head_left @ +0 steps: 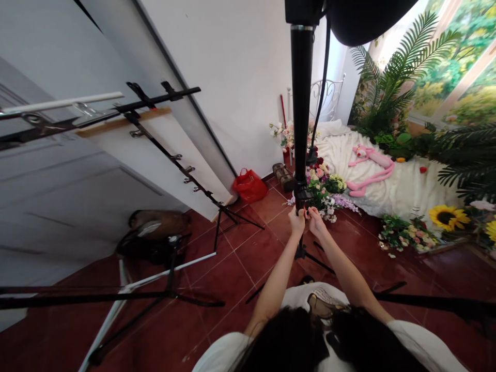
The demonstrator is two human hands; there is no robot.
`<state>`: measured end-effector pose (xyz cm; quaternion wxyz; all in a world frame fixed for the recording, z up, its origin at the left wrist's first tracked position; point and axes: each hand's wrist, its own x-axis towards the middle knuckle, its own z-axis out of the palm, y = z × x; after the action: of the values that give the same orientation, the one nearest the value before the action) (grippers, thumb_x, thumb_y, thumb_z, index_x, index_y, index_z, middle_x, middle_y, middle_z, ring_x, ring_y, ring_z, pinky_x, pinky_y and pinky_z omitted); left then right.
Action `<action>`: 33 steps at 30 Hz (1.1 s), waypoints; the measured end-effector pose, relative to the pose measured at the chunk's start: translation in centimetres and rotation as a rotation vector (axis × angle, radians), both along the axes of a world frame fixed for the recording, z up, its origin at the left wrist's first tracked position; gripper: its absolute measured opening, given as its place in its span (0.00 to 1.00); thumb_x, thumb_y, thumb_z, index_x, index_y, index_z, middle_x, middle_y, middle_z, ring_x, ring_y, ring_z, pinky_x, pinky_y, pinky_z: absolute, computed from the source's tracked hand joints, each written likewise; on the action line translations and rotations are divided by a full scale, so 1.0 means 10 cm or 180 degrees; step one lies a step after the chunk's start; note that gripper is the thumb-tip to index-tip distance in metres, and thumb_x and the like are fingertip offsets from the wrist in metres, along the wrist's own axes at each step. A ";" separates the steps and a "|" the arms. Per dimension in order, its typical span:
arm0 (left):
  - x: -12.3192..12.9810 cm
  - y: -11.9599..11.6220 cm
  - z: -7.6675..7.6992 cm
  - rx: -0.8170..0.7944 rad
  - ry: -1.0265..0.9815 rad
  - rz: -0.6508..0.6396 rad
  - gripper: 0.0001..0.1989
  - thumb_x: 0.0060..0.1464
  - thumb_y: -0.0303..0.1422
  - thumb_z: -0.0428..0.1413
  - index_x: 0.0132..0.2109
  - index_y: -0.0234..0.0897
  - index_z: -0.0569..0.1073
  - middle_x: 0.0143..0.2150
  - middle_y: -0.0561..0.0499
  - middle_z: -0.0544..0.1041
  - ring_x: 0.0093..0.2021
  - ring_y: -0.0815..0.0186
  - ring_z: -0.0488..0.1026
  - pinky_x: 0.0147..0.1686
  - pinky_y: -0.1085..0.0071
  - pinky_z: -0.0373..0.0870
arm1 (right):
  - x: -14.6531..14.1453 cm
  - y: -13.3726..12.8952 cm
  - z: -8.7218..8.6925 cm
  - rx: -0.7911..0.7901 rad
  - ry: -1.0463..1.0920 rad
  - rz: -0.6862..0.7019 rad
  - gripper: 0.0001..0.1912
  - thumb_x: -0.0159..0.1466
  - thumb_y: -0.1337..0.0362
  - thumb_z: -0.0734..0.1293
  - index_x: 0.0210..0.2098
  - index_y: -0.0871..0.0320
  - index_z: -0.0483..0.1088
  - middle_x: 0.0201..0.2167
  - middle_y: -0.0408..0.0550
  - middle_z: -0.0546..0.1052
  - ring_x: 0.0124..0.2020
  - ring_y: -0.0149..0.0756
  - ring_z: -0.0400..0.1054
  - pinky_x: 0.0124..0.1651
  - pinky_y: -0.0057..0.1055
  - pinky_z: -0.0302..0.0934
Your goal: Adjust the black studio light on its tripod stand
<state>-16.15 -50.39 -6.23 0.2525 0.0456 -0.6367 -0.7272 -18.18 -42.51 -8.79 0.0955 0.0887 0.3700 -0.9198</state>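
Observation:
A black light stand (302, 113) rises upright in front of me, with a dark lamp housing (368, 15) at its top. My left hand (296, 223) is closed around the lower part of its pole, just under a collar (303, 194). Right beside it, my right hand (316, 222) is closed, fingertips pinched together close to the pole. A small reddish bit shows at those fingertips, too small to name. Down the pole's right side hangs a black cable (320, 98).
Leftward stand backdrop stands (170, 155) with clips and white boards; their legs spread over the red tiles (240, 268). A red bag (250, 186) sits by the wall. To the right are flowers (325, 186), a bed with a white cover (406, 191), a pink plush toy (374, 163) and palm leaves (395, 72).

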 end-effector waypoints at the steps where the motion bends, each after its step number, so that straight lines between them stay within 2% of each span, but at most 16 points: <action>1: 0.00 0.00 0.00 -0.0006 0.0004 -0.0002 0.35 0.44 0.69 0.47 0.24 0.38 0.65 0.16 0.55 0.65 0.17 0.70 0.62 0.22 0.72 0.61 | 0.00 0.00 0.03 0.0120 0.0062 -0.0020 0.16 0.51 0.66 0.76 0.29 0.54 0.63 0.21 0.31 0.68 0.20 0.23 0.62 0.24 0.20 0.58; 5: 0.00 -0.01 0.01 -0.0060 0.0040 0.0000 0.35 0.45 0.69 0.47 0.23 0.38 0.65 0.16 0.55 0.64 0.17 0.71 0.61 0.22 0.73 0.59 | 0.02 0.00 0.18 0.0686 0.0158 -0.0081 0.21 0.48 0.59 0.78 0.27 0.54 0.61 0.18 0.32 0.64 0.20 0.24 0.60 0.24 0.22 0.55; 8: 0.01 0.00 0.01 -0.0078 0.0063 0.0039 0.34 0.47 0.68 0.47 0.24 0.38 0.65 0.17 0.55 0.64 0.18 0.71 0.61 0.22 0.73 0.58 | 0.04 0.00 0.28 0.1218 0.0115 -0.0299 0.24 0.44 0.55 0.79 0.25 0.55 0.60 0.19 0.33 0.65 0.21 0.24 0.59 0.25 0.23 0.55; 12: 0.02 0.01 -0.01 -0.0056 0.0084 0.0044 0.31 0.50 0.64 0.49 0.27 0.37 0.67 0.18 0.55 0.65 0.19 0.71 0.61 0.24 0.73 0.60 | 0.04 0.01 0.37 0.1819 0.0149 -0.0351 0.25 0.42 0.50 0.78 0.23 0.55 0.60 0.18 0.34 0.64 0.21 0.24 0.57 0.25 0.24 0.54; 15: 0.01 0.00 -0.03 -0.0085 0.0038 0.0051 0.30 0.51 0.63 0.49 0.29 0.37 0.67 0.19 0.55 0.66 0.20 0.70 0.62 0.24 0.73 0.61 | 0.06 0.03 0.37 0.1860 0.0219 -0.0280 0.25 0.42 0.48 0.77 0.24 0.55 0.62 0.17 0.35 0.65 0.20 0.25 0.57 0.25 0.24 0.53; 18: 0.03 -0.02 -0.03 -0.0212 -0.0017 0.0027 0.29 0.53 0.62 0.49 0.31 0.38 0.68 0.21 0.54 0.68 0.22 0.68 0.65 0.26 0.72 0.64 | 0.10 0.11 0.30 0.1653 0.0151 -0.0078 0.24 0.42 0.48 0.77 0.26 0.56 0.66 0.18 0.36 0.69 0.19 0.24 0.57 0.23 0.23 0.53; 20: 0.09 -0.02 -0.04 -0.0391 -0.0069 0.0054 0.27 0.56 0.59 0.48 0.35 0.38 0.70 0.25 0.52 0.71 0.26 0.66 0.69 0.31 0.70 0.68 | 0.15 0.23 0.22 0.1490 0.0045 0.0123 0.23 0.43 0.48 0.77 0.27 0.57 0.67 0.19 0.38 0.72 0.18 0.23 0.58 0.22 0.22 0.53; 22: 0.20 0.01 -0.09 -0.0647 -0.0162 0.0189 0.25 0.60 0.55 0.47 0.41 0.37 0.71 0.33 0.47 0.76 0.35 0.63 0.74 0.40 0.67 0.71 | 0.23 0.42 0.13 0.1387 -0.0107 0.0230 0.22 0.45 0.50 0.77 0.28 0.57 0.68 0.23 0.42 0.77 0.18 0.22 0.59 0.22 0.22 0.55; 25: 0.41 0.13 -0.29 -0.0956 -0.0312 0.0600 0.24 0.63 0.48 0.46 0.55 0.36 0.67 0.52 0.39 0.74 0.55 0.58 0.72 0.56 0.61 0.67 | 0.38 0.84 -0.02 0.1353 -0.0360 0.0149 0.19 0.47 0.53 0.77 0.29 0.57 0.68 0.25 0.45 0.80 0.17 0.23 0.61 0.22 0.22 0.56; 28: 0.63 0.32 -0.64 -0.1101 -0.0500 0.0939 0.29 0.63 0.42 0.48 0.66 0.32 0.56 0.65 0.32 0.62 0.68 0.55 0.59 0.67 0.55 0.55 | 0.58 1.35 -0.14 0.1352 -0.0601 -0.0223 0.18 0.47 0.55 0.77 0.31 0.56 0.69 0.25 0.44 0.80 0.17 0.24 0.63 0.21 0.22 0.58; 31: 0.78 0.53 -1.02 -0.1132 -0.0984 0.1092 0.36 0.57 0.36 0.55 0.67 0.28 0.51 0.67 0.27 0.56 0.70 0.48 0.55 0.68 0.48 0.53 | 0.84 1.82 -0.22 0.1214 -0.0826 -0.0815 0.18 0.47 0.57 0.77 0.31 0.56 0.69 0.25 0.44 0.80 0.17 0.25 0.65 0.21 0.22 0.60; 33: 0.82 0.66 -1.20 -0.0909 -0.1324 0.0975 0.37 0.52 0.32 0.57 0.65 0.26 0.52 0.65 0.25 0.57 0.64 0.46 0.63 0.63 0.48 0.61 | 1.03 2.07 -0.25 0.1049 -0.0941 -0.1168 0.17 0.47 0.58 0.77 0.31 0.56 0.69 0.24 0.43 0.80 0.18 0.25 0.65 0.22 0.21 0.61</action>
<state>-7.97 -43.82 -18.19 0.2273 0.2532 -0.7564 -0.5587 -7.88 -21.83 -11.31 -0.0354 0.3017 0.4744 -0.8263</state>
